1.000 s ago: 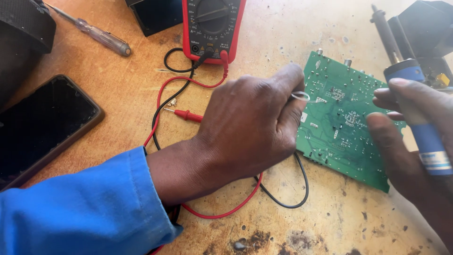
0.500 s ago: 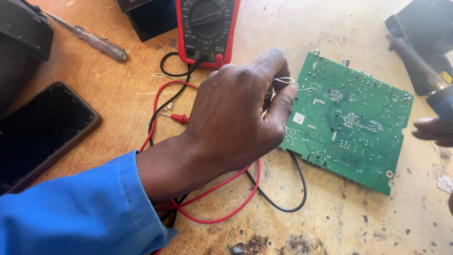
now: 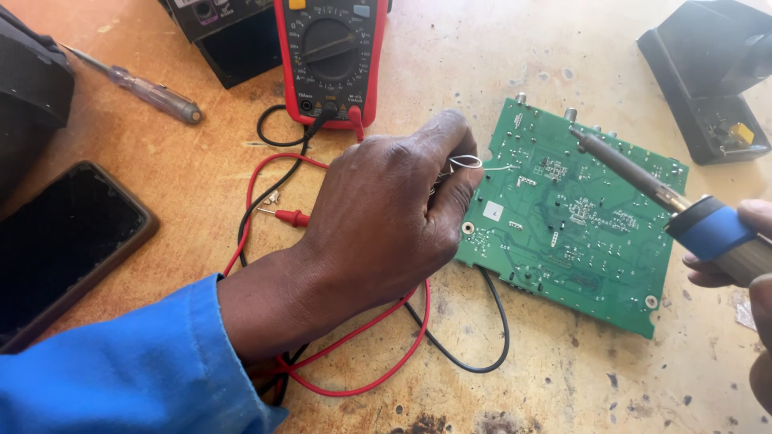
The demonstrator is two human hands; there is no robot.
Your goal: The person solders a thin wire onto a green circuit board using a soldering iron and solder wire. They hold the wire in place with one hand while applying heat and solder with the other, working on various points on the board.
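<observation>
Blue sleeve fabric covers the forearm entering from the lower left. A dark smartphone (image 3: 60, 245) lies face up at the left edge of the wooden workbench (image 3: 193, 185), with a clear-handled screwdriver (image 3: 145, 90) beyond it. A red-cased multimeter (image 3: 331, 60) stands at the top centre; its red test lead (image 3: 354, 341) and black test lead (image 3: 470, 337) loop across the bench beneath the wrist.

The left hand (image 3: 378, 229) rests at the left edge of the green circuit board (image 3: 575, 217), thumb and forefinger pinched together on a thin solder wire (image 3: 470, 163) whose free end reaches onto the board. The right hand (image 3: 740, 257) is closed around the blue-collared grip of a soldering iron (image 3: 643, 181); its tip hovers above the upper part of the board. A black iron stand (image 3: 708, 80) sits at the upper right.

Judged procedure: keep the left wrist braced on the bench, bring wire end and tip to the same joint, and heat the pad before feeding solder.

The board lies flat, right of centre, solder side up, slightly rotated. It shows fine traces, small surface-mount parts, a white square label and corner mounting holes.
</observation>
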